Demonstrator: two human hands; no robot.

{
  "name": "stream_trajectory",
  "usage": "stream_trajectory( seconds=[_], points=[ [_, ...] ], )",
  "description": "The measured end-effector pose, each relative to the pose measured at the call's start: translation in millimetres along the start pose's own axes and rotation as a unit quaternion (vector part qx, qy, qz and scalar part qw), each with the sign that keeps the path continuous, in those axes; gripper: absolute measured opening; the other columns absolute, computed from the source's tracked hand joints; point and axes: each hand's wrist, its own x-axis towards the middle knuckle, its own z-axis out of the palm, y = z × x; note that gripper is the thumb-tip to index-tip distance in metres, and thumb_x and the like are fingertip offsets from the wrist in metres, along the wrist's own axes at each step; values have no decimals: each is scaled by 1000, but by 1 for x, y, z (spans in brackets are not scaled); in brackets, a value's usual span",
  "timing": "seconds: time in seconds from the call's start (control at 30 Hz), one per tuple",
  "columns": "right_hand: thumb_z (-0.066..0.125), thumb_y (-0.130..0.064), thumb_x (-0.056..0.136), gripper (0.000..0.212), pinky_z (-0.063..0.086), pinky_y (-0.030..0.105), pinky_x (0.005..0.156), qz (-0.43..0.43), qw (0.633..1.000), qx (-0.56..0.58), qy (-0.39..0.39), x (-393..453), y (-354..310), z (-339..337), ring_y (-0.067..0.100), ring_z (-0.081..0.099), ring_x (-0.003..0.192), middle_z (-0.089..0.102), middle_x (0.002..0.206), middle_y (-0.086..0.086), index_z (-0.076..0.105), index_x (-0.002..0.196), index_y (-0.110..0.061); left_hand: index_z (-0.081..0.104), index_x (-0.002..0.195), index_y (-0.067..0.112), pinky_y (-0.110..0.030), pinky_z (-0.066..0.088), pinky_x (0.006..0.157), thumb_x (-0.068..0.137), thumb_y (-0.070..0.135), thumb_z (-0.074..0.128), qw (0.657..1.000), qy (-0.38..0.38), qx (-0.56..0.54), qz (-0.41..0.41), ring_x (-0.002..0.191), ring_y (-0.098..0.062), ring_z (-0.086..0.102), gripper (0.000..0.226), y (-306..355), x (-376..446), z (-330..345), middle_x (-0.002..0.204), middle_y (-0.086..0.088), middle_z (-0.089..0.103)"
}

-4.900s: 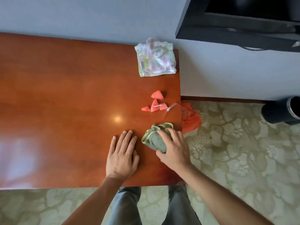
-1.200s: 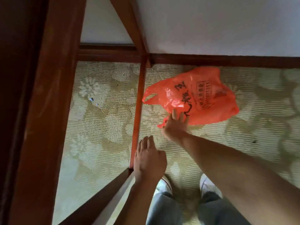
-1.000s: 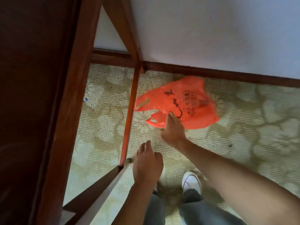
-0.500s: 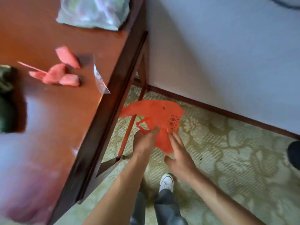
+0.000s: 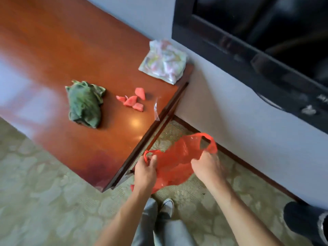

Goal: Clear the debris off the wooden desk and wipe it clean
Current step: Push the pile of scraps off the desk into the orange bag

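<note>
While both hands hold the orange bag (image 5: 174,166) just past the right edge of the bench (image 5: 53,55), the mess waits on top. The left hand (image 5: 144,173) has its fingers curled round one bag handle. The right hand (image 5: 206,167) grips the bag's other side, near the second handle loop. Each grip is closed on the bag, and the bag's mouth looks partly pulled open between them.

The bag is thin and floppy and very light. It will sag shut if let go, so holding it by the handles or the rim is best.

The pink pieces (image 5: 132,99) lie in a little bunch near the right edge of the bench. They look small and light. They may be soft or wet, but I cannot tell for sure. A pinch from the sides, or a sweep toward the edge, should work.

A tiny clear scrap (image 5: 156,110) lies right at that edge. It looks slippery and could blow away.

The green cloth (image 5: 84,103) sits crumpled to the left of the pieces. It is soft and easy to grab anywhere.

A crinkly pale packet (image 5: 164,61) rests at the far right corner
</note>
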Motion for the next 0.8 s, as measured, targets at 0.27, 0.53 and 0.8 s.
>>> stream_trajectory(
  seconds=[0.27, 0.53, 0.8],
  points=[
    [77, -60, 82, 102, 44, 48, 110, -107, 985, -132, -39, 72, -37, 31, 35, 39, 147, 44, 158, 13, 19, 157, -20, 65, 84, 7, -29, 49, 51, 90, 12, 78, 994, -38, -80, -67, 56, -18, 59, 16, 16, 2, -26, 69, -7, 65],
    [66, -22, 82, 41, -9, 62, 124, -281, 892, -238, -264, 99, -34, 22, 26, 36, 143, 64, 127, -4, 69, 116, -43, 64, 88, 5, -39, 56, 62, 104, 21, 62, 946, 3, -274, -173, 68, -34, 65, 22, 27, 7, -16, 88, -22, 76],
    [72, -15, 86, 14, 20, 46, 128, -445, 880, -163, -11, 134, -18, 0, 14, 61, 107, 70, 96, -14, 73, 91, -28, 68, 85, 5, -53, 59, 76, 71, 53, 79, 953, 131, -200, -185, 69, -28, 71, 52, 28, 16, 0, 77, -11, 75]
  ],
)
